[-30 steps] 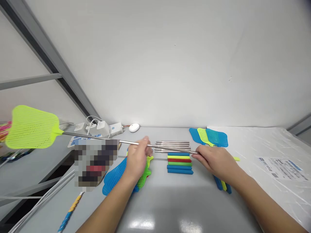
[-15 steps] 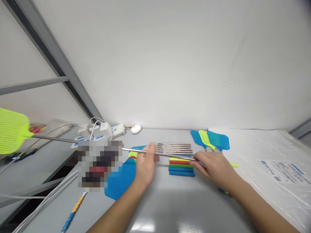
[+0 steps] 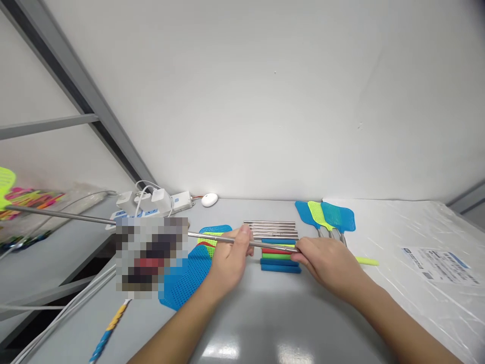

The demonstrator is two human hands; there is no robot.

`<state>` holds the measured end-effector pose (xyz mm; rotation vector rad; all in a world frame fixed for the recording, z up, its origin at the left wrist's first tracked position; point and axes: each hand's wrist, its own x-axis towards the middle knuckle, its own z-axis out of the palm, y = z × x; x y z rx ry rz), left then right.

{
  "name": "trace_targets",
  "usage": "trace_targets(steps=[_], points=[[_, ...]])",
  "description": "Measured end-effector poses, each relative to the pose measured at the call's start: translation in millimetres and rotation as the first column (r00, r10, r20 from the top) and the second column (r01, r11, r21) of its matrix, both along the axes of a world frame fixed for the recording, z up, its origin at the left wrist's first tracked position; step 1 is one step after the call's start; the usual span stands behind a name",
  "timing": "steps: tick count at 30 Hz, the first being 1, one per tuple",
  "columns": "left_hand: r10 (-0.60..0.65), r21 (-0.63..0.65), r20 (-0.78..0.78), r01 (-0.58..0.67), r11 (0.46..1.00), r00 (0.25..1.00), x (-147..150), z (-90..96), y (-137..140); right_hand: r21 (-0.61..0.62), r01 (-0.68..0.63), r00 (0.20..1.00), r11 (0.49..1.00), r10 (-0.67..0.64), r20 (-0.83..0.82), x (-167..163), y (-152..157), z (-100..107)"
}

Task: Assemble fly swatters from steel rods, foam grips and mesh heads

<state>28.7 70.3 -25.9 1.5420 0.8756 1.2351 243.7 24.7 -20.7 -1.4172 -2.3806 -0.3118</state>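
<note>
Both hands hold one long telescopic metal rod that stretches far to the left, ending in a lime-green swatter head at the frame's left edge. My left hand pinches the rod near its middle. My right hand grips the rod's right end. Under the hands lies a stack of coloured foam grips in blue, red and green, with a row of short steel tubes behind it. Loose blue and green swatter heads lie under my left forearm.
More swatters lie at the back right, next to a plastic sheet with a label. A power strip with chargers and a white puck stand by the wall. A blurred patch covers something left of centre.
The rod has lengthened leftward, and its green head has slid from well inside the frame to the left edge. My hands have moved closer together.
</note>
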Motion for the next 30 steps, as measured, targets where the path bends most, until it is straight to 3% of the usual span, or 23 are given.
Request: trace_targets(steps=[5,11,14,16,18,21,30], points=[[0.011,-0.007,0.105,-0.01,1.0,0.994,-7,4.6,9,-0.028,0.009,1.0,1.0,-0.009,-0.024,14,5,0],[0.245,-0.023,0.36,-0.254,0.967,0.9,-19,20.4,23,-0.018,0.085,0.996,0.996,-0.085,-0.037,36,15,-8],[0.221,-0.001,0.233,-0.227,0.974,0.947,-14,15.8,16,0.017,0.054,0.998,0.998,-0.053,-0.04,22,9,-6],[0.095,0.024,0.012,-0.096,0.995,0.995,-5,8.5,5,0.028,0.01,0.998,1.0,-0.008,-0.065,7,2,-5],[-0.091,-0.024,-0.167,0.088,0.996,0.982,5,1.9,-7,0.037,-0.04,0.996,0.998,0.043,-0.077,-6,-5,-4],[-0.245,-0.14,-0.212,0.219,0.966,0.946,14,-1.5,-17,0.04,-0.068,0.996,0.997,0.071,-0.061,-15,-9,-5],[-0.048,-0.064,-0.21,0.036,0.997,0.976,0,15.4,0,-0.002,0.008,1.0,1.0,-0.008,0.005,30,10,-5]])
